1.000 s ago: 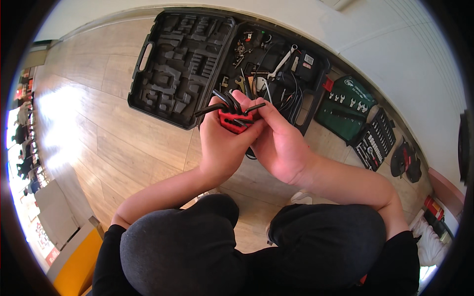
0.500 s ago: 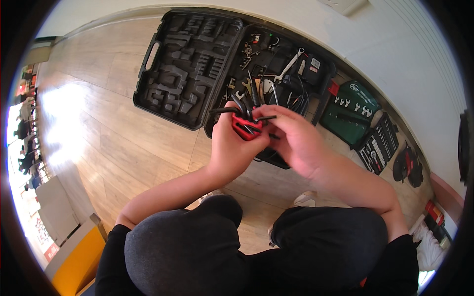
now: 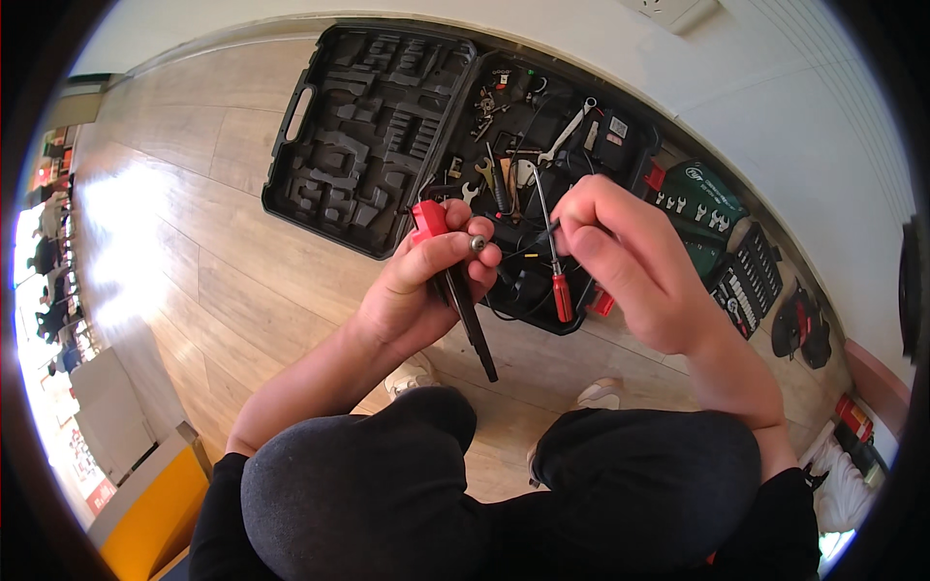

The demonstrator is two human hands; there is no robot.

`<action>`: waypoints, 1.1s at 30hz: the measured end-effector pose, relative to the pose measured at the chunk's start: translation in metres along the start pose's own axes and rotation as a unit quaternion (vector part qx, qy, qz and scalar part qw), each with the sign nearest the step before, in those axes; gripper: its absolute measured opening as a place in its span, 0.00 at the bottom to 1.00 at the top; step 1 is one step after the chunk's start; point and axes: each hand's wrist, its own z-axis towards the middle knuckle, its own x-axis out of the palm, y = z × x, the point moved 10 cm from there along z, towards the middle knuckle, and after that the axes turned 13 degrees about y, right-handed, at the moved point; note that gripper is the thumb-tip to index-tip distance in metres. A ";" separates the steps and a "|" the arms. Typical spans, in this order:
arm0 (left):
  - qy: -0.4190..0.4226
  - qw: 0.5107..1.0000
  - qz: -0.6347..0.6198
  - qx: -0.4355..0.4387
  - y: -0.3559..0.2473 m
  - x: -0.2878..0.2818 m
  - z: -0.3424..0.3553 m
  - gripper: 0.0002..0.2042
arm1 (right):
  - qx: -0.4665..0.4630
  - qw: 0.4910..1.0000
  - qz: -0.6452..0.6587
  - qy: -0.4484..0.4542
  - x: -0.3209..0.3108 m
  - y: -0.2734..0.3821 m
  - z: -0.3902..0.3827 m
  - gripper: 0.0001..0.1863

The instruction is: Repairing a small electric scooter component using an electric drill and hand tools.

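Observation:
My left hand point(image 3: 426, 276) grips a hex key set with a red holder point(image 3: 429, 221), its long black keys point(image 3: 471, 329) pointing down toward my knees. Between that hand's thumb and fingers sits a small round metal bolt head point(image 3: 478, 244). To the right, my right hand point(image 3: 630, 261) is raised with fingers curled and tips pinched; a small dark piece may be between them, but I cannot make it out. Beneath those fingertips lies a screwdriver with a red handle point(image 3: 563, 298), resting on the open black tool case point(image 3: 554, 320).
The case's moulded lid point(image 3: 339, 145) lies folded open to the left. Inside the case are a large combination wrench point(image 3: 570, 131) and several loose tools. Farther right are a green wrench pouch point(image 3: 693, 194), a socket set point(image 3: 746, 281) and a black-and-red item point(image 3: 802, 322) on the floor.
My hands have moved apart, the right one going right. The red hex key set has turned so its keys point down, and the bolt head and red-handled screwdriver have come into view.

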 end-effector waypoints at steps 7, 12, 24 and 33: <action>-0.010 0.997 -0.071 -0.001 0.008 -0.001 0.000 0.12 | -0.098 0.977 -0.152 -0.111 0.014 0.029 -0.003 0.11; -0.002 0.999 -0.040 -0.007 0.008 0.000 -0.001 0.09 | -0.100 0.981 -0.066 -0.152 0.021 0.015 -0.003 0.10; -0.003 0.999 -0.029 -0.017 0.011 -0.001 0.001 0.07 | -0.141 0.978 -0.098 -0.119 0.024 0.018 -0.004 0.09; -0.013 0.998 -0.047 -0.028 0.014 0.000 0.001 0.11 | -0.203 0.931 -0.242 -0.182 0.022 0.037 -0.011 0.11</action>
